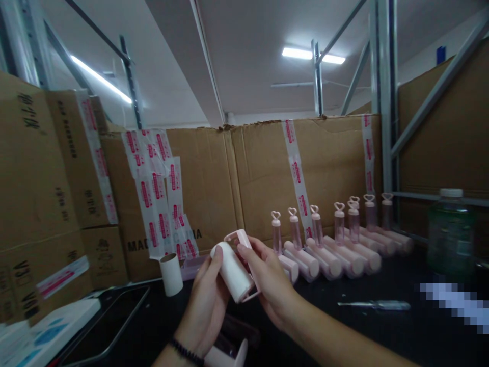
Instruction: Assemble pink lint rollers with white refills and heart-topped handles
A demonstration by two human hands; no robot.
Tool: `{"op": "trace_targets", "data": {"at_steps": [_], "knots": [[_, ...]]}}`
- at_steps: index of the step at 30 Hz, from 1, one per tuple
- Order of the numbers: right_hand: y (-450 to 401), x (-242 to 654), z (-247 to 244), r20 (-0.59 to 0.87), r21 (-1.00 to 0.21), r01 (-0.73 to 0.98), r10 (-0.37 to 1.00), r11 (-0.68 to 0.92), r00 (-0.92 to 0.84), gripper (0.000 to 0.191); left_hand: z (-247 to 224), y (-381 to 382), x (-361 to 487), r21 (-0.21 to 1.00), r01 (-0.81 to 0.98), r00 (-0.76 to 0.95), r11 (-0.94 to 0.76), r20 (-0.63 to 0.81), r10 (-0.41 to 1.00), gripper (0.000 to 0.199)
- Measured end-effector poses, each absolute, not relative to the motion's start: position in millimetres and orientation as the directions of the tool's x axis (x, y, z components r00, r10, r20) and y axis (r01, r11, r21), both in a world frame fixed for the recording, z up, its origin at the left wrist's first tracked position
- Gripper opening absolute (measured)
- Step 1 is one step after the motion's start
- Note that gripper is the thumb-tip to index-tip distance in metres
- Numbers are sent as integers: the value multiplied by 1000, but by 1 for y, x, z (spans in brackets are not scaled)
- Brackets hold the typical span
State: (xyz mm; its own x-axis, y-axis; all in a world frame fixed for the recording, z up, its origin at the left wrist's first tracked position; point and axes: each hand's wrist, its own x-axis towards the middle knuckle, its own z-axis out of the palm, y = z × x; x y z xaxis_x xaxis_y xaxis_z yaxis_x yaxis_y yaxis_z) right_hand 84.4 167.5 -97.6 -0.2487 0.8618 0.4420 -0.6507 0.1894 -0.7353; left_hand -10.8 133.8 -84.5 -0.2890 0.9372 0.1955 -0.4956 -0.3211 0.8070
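Note:
My left hand (208, 295) is wrapped round a white paper roll (232, 270), tilted in front of me. On the roll's other side my right hand (273, 278) grips a pale pink plastic roller frame (241, 237), whose ends reach round the roll. I cannot tell whether the roll is fully seated in it. To the right, several pink lint rollers (346, 258) lie in a row, with upright clear pink handles ending in heart-shaped loops (339, 206). Another white roll with a cardboard core (171, 276) stands on the left. Below my hands lies a partly hidden pink plastic part (225, 357).
A screwdriver (376, 305) lies on the black tabletop (321, 326) at the right, near a bottle of green liquid (451, 234). A dark phone or tablet (109, 326) and a white box (61, 326) are at the left. Cardboard walls (206, 193) close off the back.

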Motion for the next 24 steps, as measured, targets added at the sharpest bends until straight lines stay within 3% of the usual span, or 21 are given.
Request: {"op": "trace_targets", "data": {"at_steps": [7, 12, 17, 24], "knots": [[164, 82, -101, 489, -746, -591, 855, 307, -174, 27, -93, 130, -12, 857, -382, -294, -346, 242, 925, 36], [158, 85, -99, 528, -782, -436, 845, 445, -86, 45, -91, 128, -14, 903, -205, -302, -378, 308, 902, 36], [152, 94, -88, 589, -801, -187, 804, 569, -78, 18, -86, 123, -12, 932, 9, -332, -362, 345, 878, 37], [159, 107, -72, 698, -707, 11, 701, 707, -148, 17, -80, 125, -20, 907, 149, -226, -394, 419, 879, 27]]}}
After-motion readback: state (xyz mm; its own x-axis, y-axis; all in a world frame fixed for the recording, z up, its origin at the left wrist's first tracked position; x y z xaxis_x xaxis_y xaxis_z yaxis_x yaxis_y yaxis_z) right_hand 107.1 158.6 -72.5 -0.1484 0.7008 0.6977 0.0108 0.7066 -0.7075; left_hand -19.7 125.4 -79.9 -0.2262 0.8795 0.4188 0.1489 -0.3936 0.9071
